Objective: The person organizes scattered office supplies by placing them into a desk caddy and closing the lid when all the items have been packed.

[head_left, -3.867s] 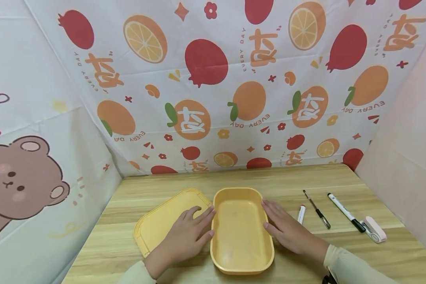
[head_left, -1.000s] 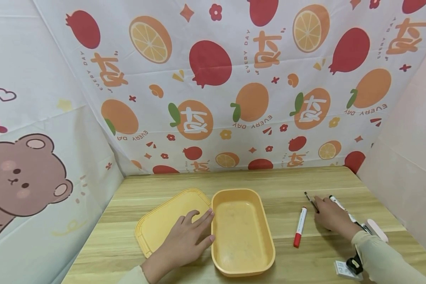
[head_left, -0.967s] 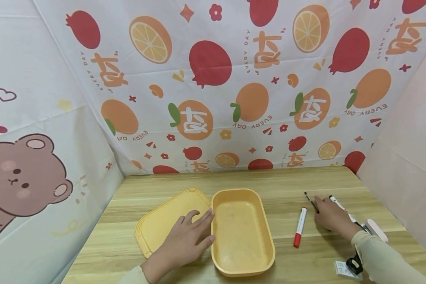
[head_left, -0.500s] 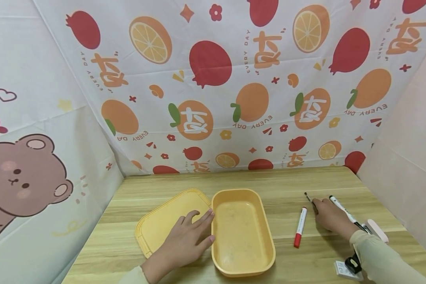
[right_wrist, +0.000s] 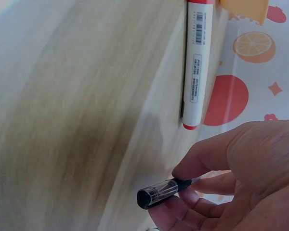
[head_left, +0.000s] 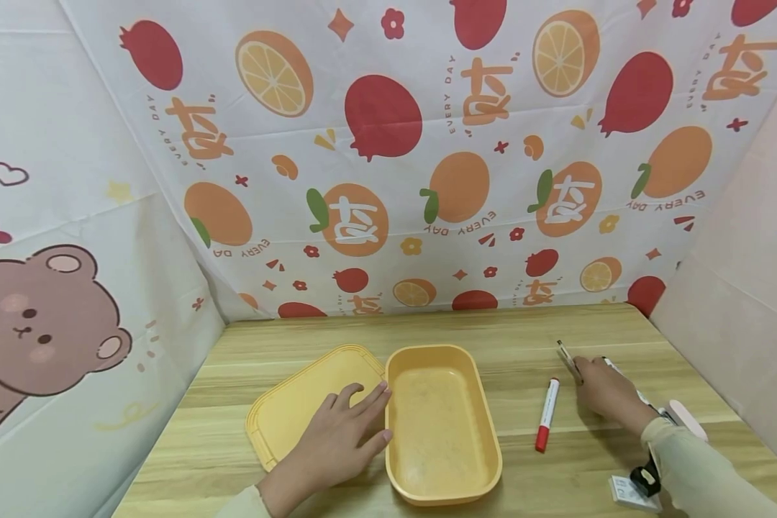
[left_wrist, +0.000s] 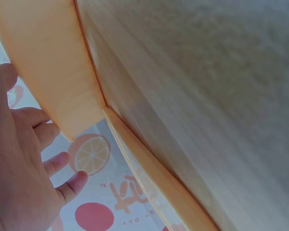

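My right hand pinches a black-and-clear pen between thumb and fingers. Seen from the right wrist, the pen's dark capped end sticks out from the fingers of that hand, tilted over the table. My left hand lies beside a yellow plastic box with nothing inside, its fingertips against the box's left side. In the left wrist view the spread fingers of this hand meet the box wall. Under the left hand in the head view is a flat yellow lid.
A white marker with a red cap lies between the box and my right hand. Partly behind the right hand and wrist are another white marker and a pale pink item. A small white block sits near the right sleeve.
My right hand has gone from the box's right side to the pen and grasped it. In the last half second the pen's far tip has risen. The left hand stays at the box.
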The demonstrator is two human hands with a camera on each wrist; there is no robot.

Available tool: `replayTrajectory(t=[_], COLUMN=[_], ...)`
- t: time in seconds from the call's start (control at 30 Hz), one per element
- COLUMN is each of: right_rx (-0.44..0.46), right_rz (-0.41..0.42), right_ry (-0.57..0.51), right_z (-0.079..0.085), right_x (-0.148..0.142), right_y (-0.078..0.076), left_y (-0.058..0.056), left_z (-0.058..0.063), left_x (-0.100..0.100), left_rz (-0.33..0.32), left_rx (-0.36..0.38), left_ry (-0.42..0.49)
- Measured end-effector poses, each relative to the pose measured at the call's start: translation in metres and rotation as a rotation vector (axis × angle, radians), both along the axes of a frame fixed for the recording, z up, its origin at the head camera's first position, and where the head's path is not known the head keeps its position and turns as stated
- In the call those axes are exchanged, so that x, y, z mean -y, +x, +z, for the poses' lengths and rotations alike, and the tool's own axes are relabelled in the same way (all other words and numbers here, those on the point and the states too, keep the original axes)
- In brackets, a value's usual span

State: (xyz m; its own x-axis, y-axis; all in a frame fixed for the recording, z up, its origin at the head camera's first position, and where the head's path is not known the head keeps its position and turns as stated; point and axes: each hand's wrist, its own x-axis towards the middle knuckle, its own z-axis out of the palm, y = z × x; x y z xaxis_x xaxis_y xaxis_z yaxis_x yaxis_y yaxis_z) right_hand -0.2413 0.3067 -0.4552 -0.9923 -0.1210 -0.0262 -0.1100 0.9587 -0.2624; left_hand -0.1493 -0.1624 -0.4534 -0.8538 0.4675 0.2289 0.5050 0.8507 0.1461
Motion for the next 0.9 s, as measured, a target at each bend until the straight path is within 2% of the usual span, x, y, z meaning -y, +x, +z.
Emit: replayTrajectory(t=[0.13, 0.37, 0.67, 0.9], right_rx=[-0.006, 0.093, 0.281, 0.305], right_rz=[0.008, 0.069, 0.004, 0.040], right_ry=[-0.057, -0.265, -0.619, -0.737], right_z=[0.003, 0.008, 0.022, 0.027], right_x=[-0.003, -0.004, 0.011, 0.024], right_y=[-0.003, -0.009, -0.003, -0.004], left_y=[0.000, -0.001, 0.000, 0.000], left_z=[0.000, 0.000, 0.000, 0.001], left_x=[0.000, 0.000, 0.000, 0.000], left_rz=[-0.004, 0.001, 0.001, -0.005], left_rx=[-0.003, -0.009, -0.001, 0.001], left_ry=[0.005, 0.002, 0.006, 0.008])
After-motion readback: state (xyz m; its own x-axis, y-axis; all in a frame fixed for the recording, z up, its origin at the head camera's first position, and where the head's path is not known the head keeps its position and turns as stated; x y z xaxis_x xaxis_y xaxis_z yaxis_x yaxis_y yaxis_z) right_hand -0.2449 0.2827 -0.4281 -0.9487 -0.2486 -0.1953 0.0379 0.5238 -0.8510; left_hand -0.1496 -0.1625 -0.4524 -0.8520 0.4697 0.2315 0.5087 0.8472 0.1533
